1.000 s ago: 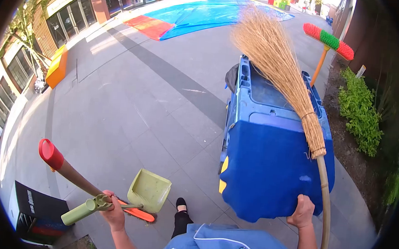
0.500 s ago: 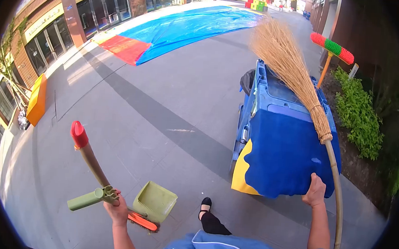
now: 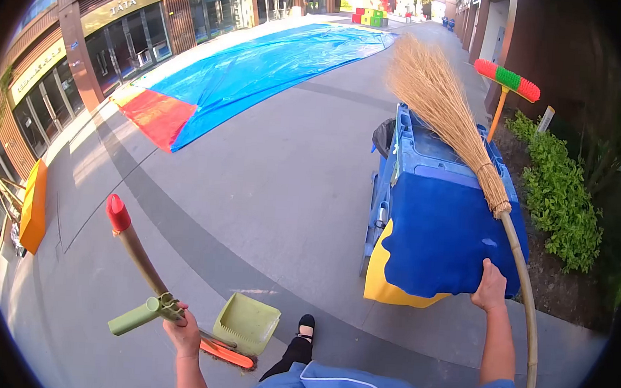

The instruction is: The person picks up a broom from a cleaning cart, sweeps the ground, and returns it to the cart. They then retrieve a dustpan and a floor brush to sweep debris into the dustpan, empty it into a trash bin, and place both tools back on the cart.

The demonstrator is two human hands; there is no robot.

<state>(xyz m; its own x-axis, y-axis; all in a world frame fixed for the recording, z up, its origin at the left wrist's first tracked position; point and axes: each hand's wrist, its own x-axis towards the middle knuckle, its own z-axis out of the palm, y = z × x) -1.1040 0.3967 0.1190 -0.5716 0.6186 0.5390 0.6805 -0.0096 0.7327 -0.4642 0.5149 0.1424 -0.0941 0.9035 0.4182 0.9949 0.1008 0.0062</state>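
Observation:
My left hand [image 3: 185,334] is closed around the upright handles of a long-handled green dustpan [image 3: 247,324] and a broom with an orange head [image 3: 227,353]. One stick ends in a red tip [image 3: 118,214], and a green tube grip [image 3: 134,316] sticks out to the side. Both heads hang low beside my foot. On the right, my right hand [image 3: 490,286] is closed at the rear edge of a blue wheeled bin cart [image 3: 450,238]; the exact part it grips is hidden. A straw broom [image 3: 438,88] lies across the cart, its bamboo handle [image 3: 523,278] passing right of that hand.
A brush with red and green bristles [image 3: 506,79] stands up behind the cart. Shrubs [image 3: 562,202] line the right side. A blue sheet with a red corner [image 3: 254,70] covers the paving ahead left. An orange block [image 3: 34,207] stands far left.
The sheet, shopfronts and shrubs have shifted and come nearer as I move forward with the cart. My stepping foot has moved slightly left in view. Both hands keep their holds.

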